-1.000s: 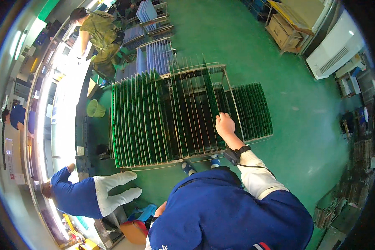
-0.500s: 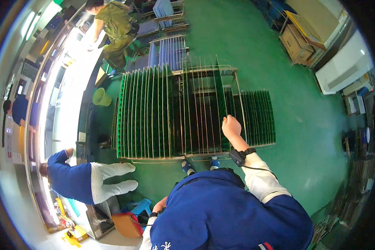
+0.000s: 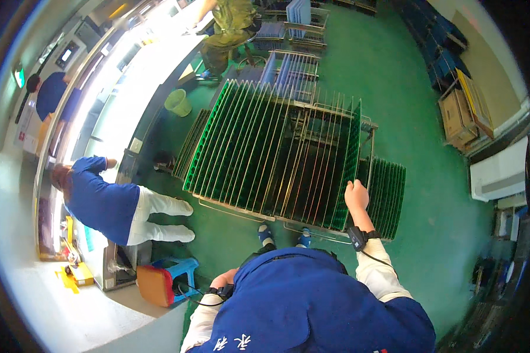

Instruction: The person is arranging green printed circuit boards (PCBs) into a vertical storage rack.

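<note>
My right hand (image 3: 357, 196) is closed at the near edge of a green panel (image 3: 353, 147), which stands upright near the right end of a wire rack (image 3: 229, 207). To its left, several thin metal dividers rise with dark gaps between them. The rack's left half holds a close row of upright green panels (image 3: 241, 141). My left hand (image 3: 225, 277) hangs low beside my waist, away from the rack, and its fingers are hidden.
Another rack of green panels (image 3: 387, 194) stands just right. Behind are racks of blue sheets (image 3: 285, 70). A co-worker in blue (image 3: 103, 197) leans over the lit bench at left; another person sits farther back. A green bin (image 3: 178, 103) and blue stool (image 3: 185, 273) stand nearby.
The view has turned, so the rack now appears slanted and farther right. My right hand is still closed at the green panel's edge. My left hand stays low at my side.
</note>
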The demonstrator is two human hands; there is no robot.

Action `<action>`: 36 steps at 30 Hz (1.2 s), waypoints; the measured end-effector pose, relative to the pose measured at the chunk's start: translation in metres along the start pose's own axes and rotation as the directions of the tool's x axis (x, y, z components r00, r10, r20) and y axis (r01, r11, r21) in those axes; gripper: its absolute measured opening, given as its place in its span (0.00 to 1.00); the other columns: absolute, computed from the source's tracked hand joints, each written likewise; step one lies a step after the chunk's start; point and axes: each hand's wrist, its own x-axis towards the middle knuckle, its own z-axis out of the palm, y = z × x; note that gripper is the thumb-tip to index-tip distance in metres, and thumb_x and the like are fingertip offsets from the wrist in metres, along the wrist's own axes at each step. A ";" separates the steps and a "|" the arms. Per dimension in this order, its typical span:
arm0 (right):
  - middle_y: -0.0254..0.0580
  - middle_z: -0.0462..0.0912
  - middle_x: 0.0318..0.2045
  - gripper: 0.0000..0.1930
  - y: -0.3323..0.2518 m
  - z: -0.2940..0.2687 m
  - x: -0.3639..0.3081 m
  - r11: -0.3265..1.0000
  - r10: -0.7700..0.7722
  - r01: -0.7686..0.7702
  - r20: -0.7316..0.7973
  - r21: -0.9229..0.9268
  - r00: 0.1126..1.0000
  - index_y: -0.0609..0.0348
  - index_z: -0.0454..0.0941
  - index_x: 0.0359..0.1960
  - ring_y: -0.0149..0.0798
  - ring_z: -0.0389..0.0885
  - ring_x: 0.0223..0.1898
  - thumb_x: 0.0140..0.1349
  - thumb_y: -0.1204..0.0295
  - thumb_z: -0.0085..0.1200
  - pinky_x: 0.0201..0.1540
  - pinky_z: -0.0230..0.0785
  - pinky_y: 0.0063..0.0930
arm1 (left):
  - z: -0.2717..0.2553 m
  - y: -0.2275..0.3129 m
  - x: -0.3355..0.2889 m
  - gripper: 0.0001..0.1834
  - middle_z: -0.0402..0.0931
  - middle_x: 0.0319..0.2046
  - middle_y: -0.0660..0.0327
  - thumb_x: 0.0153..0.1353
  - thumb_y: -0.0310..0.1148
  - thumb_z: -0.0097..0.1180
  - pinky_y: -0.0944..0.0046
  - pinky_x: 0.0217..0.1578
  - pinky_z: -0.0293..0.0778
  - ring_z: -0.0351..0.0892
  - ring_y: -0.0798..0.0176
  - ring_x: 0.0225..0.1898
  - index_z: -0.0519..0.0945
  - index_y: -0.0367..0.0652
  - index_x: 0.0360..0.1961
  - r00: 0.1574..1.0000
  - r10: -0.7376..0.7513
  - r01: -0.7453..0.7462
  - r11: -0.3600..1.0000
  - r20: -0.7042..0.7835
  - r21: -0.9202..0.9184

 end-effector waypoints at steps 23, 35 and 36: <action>0.64 0.79 0.37 0.18 -0.010 -0.002 0.021 0.989 0.104 -0.077 0.224 -0.125 0.969 0.67 0.75 0.36 0.62 0.77 0.41 0.62 0.60 0.45 0.41 0.69 0.52 | 0.046 -0.068 0.028 0.28 0.74 0.52 0.45 0.63 0.51 0.43 0.53 0.54 0.68 0.71 0.43 0.55 0.74 0.38 0.53 0.987 -0.105 0.087 0.987 -0.125 -0.139; 0.67 0.79 0.40 0.21 0.012 0.018 0.034 0.994 0.043 -0.031 0.112 -0.106 0.993 0.71 0.75 0.40 0.64 0.77 0.45 0.62 0.60 0.48 0.47 0.69 0.49 | 0.034 -0.040 0.000 0.22 0.78 0.45 0.46 0.59 0.45 0.48 0.50 0.48 0.72 0.75 0.41 0.49 0.76 0.44 0.50 0.943 0.013 -0.048 0.994 -0.333 -0.098; 0.67 0.78 0.40 0.20 0.018 0.022 0.035 0.995 0.025 -0.018 0.063 -0.099 0.998 0.72 0.75 0.40 0.64 0.76 0.45 0.62 0.61 0.48 0.47 0.68 0.49 | 0.033 -0.041 0.007 0.21 0.78 0.45 0.46 0.59 0.45 0.49 0.50 0.47 0.72 0.75 0.41 0.49 0.76 0.44 0.49 0.950 -0.005 -0.029 0.994 -0.311 -0.103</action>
